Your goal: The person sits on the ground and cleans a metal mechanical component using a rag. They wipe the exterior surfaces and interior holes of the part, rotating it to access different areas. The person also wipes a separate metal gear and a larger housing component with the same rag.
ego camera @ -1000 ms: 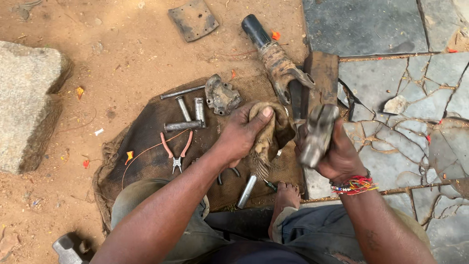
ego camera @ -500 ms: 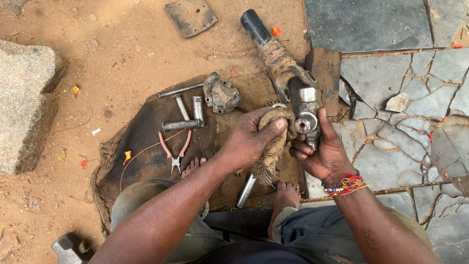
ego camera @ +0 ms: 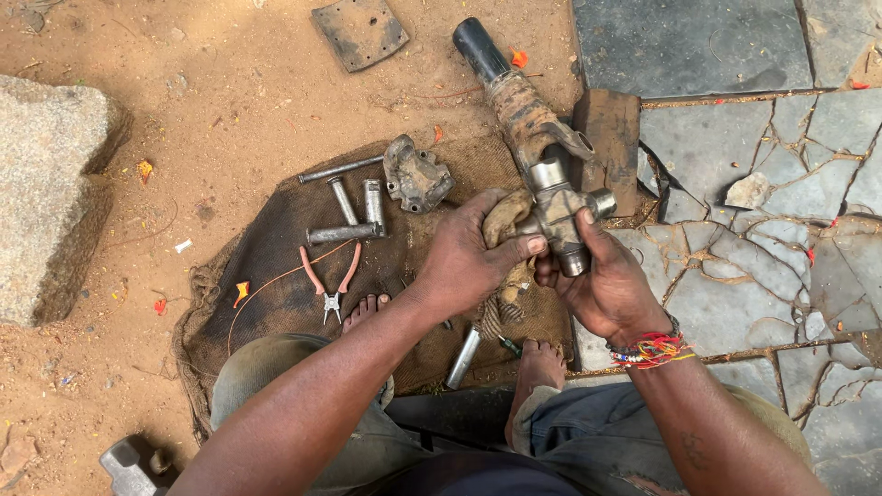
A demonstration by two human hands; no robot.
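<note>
Your left hand (ego camera: 478,257) is clenched on a dirty rag (ego camera: 503,220), pressing it against the universal-joint cross (ego camera: 560,213). Your right hand (ego camera: 602,285) grasps the cross from below, thumb on its 5 o'clock bearing cap. A second ago this hand held a hammer upright beside the joint; the hammer has since left your grip and both hands have closed on the cross, so striking has given way to wiping and handling.

The cross sits in the yoke of the rusty drive shaft (ego camera: 519,106), which runs toward 11 o'clock and rests beside a wooden block (ego camera: 608,129). On the burlap sack (ego camera: 276,276) at 9 o'clock lie red-handled pliers (ego camera: 331,276), metal sockets and rods (ego camera: 354,211), and a cast bracket (ego camera: 415,174), all well apart from your hands.
</note>
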